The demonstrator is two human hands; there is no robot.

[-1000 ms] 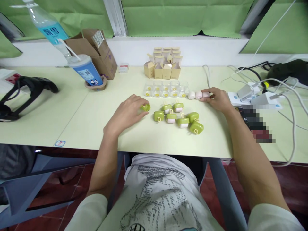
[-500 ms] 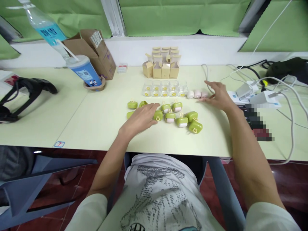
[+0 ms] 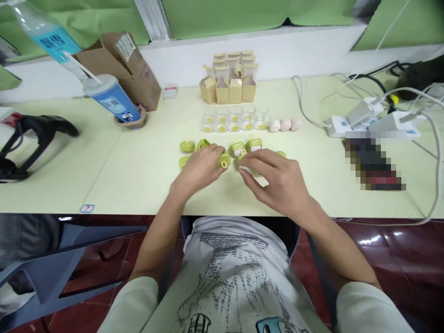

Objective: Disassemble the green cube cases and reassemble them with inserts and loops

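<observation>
Several small green cases with loops lie on the pale table [image 3: 138, 175]; one green case [image 3: 187, 146] sits at the left of the group. My left hand [image 3: 201, 169] rests among them, its fingers curled on a green case [image 3: 224, 161]. My right hand [image 3: 274, 178] lies over the right part of the group, fingers pinched on a green-and-white case [image 3: 244, 167] beneath it. Behind them stand a row of clear plastic cups [image 3: 236, 119], three pink pieces [image 3: 285, 124] and a cluster of small tan cartons [image 3: 231, 83].
A blue drink cup with a straw [image 3: 113, 99], a tilted water bottle [image 3: 48, 39] and a brown cardboard box [image 3: 128, 69] stand at the back left. A black device [image 3: 34, 134] lies far left. Chargers and white cables [image 3: 378, 120] crowd the right side.
My right hand left the pink pieces and came down to the green cases. My left hand shifted a little to the right among them. The camera tilted down.
</observation>
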